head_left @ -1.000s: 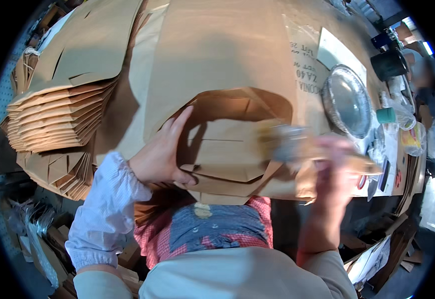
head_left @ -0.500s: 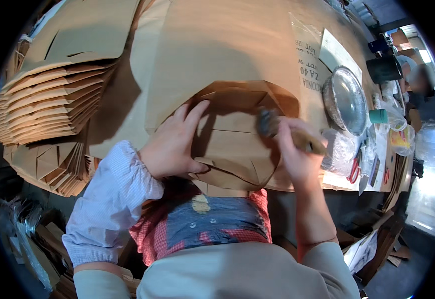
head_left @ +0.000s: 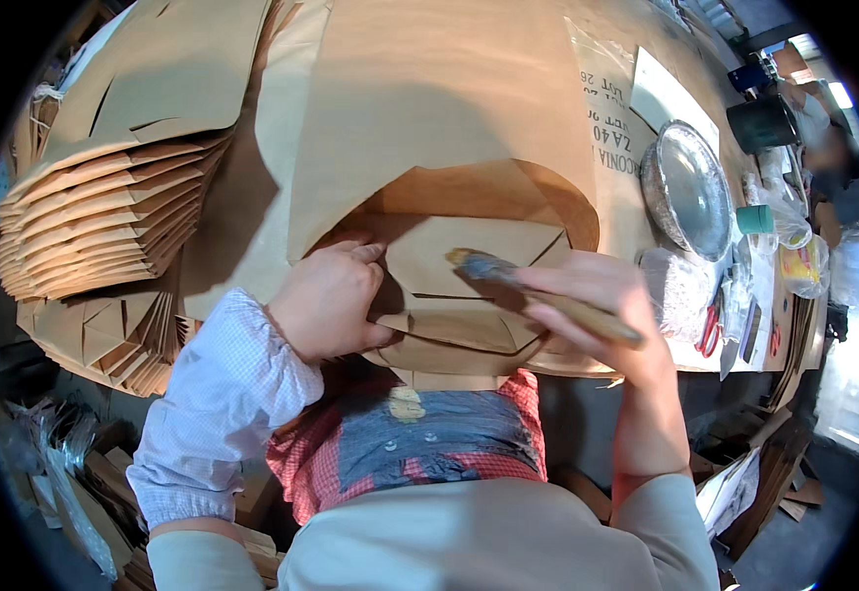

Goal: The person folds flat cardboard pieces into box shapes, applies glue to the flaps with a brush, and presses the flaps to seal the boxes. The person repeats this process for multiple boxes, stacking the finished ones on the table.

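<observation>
A brown paper bag (head_left: 449, 108) lies flat on the table before me, its near end spread open with folded flaps (head_left: 474, 236) showing inside. My left hand (head_left: 331, 300) grips the left side of this opening, fingers curled and thumb against the near flap. In my right hand (head_left: 597, 300) is a brush (head_left: 587, 320) with a wooden handle. Its bristle end points left over the flaps; I cannot tell whether the bristles touch the paper.
Folded paper bags (head_left: 114, 217) are stacked at the left. On the right stand a round metal bowl (head_left: 690, 192), a green cup (head_left: 754, 219) and a black container (head_left: 762, 124). Red-handled scissors (head_left: 710, 331) lie near the table edge. Another person (head_left: 823, 138) is at the far right.
The brush has swung left and now points across the flaps. My left fingers have drawn in and curled. The bag's opening has changed shape, its far side arching wider.
</observation>
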A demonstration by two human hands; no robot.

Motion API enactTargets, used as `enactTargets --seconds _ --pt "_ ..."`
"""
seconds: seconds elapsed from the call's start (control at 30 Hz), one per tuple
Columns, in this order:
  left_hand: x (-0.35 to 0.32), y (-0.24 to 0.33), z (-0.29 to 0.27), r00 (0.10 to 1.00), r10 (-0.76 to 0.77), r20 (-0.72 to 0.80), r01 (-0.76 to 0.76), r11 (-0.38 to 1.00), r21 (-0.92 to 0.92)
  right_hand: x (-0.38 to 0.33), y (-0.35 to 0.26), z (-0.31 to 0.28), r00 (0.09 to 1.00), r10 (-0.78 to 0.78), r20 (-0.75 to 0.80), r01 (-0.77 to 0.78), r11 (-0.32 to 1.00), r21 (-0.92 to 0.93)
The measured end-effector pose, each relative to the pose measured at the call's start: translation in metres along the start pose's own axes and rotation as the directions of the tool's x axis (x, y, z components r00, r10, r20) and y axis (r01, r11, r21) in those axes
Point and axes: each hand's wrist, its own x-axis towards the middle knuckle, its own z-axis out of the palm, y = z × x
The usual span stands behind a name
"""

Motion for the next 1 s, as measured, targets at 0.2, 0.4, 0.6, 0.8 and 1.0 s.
enactTargets --seconds 0.2,0.4,0.6,0.8,1.0 --pt "0.001 0.001 0.002 1.0 0.017 -0.02 -0.018 0.999 -0.031 0.037 0.016 0.041 0.991 -0.094 0.099 0.09 0.995 0.052" --pt "0.012 -0.003 0.004 0.983 -0.142 -0.12 0.096 0.942 -0.323 -0.004 0.012 0.011 0.869 0.387 -0.309 -0.326 0.916 0.234" --pt "0.029 0.002 0.032 0.918 -0.262 -0.297 0.209 0.958 -0.199 -0.006 0.002 0.055 0.794 0.506 -0.337 -0.438 0.861 0.26" --pt "0.046 -0.014 0.011 0.886 -0.408 -0.22 0.312 0.876 -0.367 0.027 -0.016 0.096 0.716 0.677 -0.171 -0.412 0.607 0.679" --pt "0.053 -0.014 0.025 0.835 -0.419 -0.356 0.332 0.901 -0.28 -0.006 0.005 0.078 0.749 0.564 -0.348 -0.447 0.817 0.363"
